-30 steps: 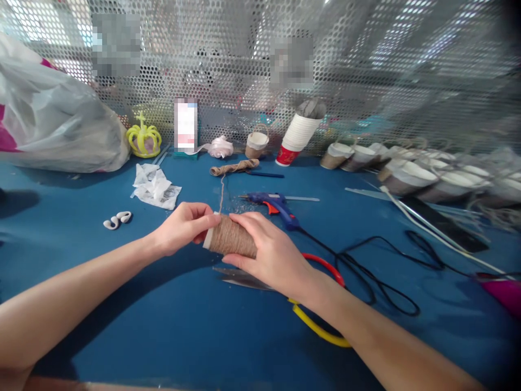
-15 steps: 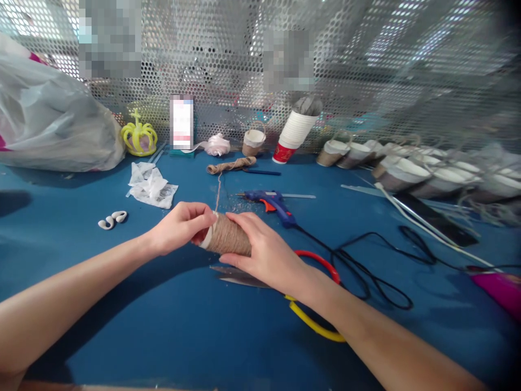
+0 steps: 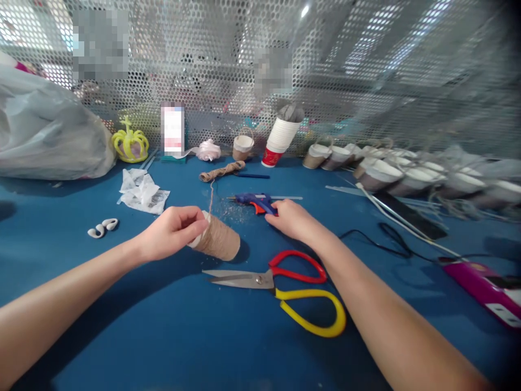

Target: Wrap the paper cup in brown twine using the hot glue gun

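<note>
My left hand (image 3: 176, 232) is closed on the rim of a paper cup (image 3: 220, 239) wound with brown twine. The cup lies tilted on its side, base to the right. From its rim a strand of twine runs up to a twine bundle (image 3: 222, 171). My right hand (image 3: 288, 218) has its fingers around the handle of a blue glue gun (image 3: 253, 200), which lies on the table with its nozzle to the left. Scissors (image 3: 260, 281) with one red and one yellow handle lie open below the cup.
Twine-wrapped cups (image 3: 419, 179) crowd the back right. A leaning stack of white cups (image 3: 283, 133), a phone (image 3: 173, 130), a yellow crown-like ornament (image 3: 130, 144) and a plastic bag (image 3: 49, 130) line the mesh wall. A purple power strip (image 3: 480, 290) sits at right; earbuds (image 3: 103, 228) lie left.
My right hand has let go of the cup and moved right to the glue gun's handle. My left hand still holds the cup. The scissors are now fully uncovered, and the view has shifted slightly.
</note>
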A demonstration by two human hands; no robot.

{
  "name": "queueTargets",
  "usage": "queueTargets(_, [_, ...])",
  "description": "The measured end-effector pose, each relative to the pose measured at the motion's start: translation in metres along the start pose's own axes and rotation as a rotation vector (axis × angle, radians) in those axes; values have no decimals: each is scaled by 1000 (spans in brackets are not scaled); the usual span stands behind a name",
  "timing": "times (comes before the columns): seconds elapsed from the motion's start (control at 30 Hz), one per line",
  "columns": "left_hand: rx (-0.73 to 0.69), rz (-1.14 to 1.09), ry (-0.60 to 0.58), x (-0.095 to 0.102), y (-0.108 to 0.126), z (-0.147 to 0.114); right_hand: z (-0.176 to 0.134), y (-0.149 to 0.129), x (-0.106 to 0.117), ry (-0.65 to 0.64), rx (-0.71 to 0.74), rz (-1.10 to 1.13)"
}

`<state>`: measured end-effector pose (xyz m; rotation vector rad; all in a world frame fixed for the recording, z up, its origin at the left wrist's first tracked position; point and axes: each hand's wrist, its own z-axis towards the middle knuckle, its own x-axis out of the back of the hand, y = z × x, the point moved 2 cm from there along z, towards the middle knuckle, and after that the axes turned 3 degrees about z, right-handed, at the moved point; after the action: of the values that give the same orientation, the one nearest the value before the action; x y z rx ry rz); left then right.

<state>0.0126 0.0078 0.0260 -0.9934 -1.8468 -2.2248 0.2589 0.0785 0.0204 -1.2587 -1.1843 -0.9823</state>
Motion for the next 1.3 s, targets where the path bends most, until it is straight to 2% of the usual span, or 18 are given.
queueTargets(0.17, [34, -11, -1, 2, -1, 2, 3, 0, -8, 20, -60, 107])
queueTargets(0.33, [47, -76, -13, 2, -3, 4, 3, 2, -3, 35, -116, 360])
queueTargets(0.53, [-22, -65, -11, 0, -2, 2, -18, -9, 28, 78, -31, 835])
queueTargets(0.63, [-81, -38, -36, -1, 0, 0, -38, -16, 40, -23, -5, 1194])
queueTargets(0.77, [-102, -9, -50, -2, 0, -2, -63, -25, 41, -105, 135, 1315])
queueTargets(0.9, [-86, 0, -2, 0, -2, 1, -79, -31, 33, -273, 201, 1305])
queueTargets(1.0, [-64, -11, 28, 4, -2, 3, -86, -33, 28, -284, 222, 1197])
queueTargets(1.13, [-37, -79, 25, 6, 0, 3, -95, -36, 21, -157, 247, 933])
queueTargets(1.3, [-6, -155, 3, 4, 0, 2, -107, -42, 18, 103, 379, 628])
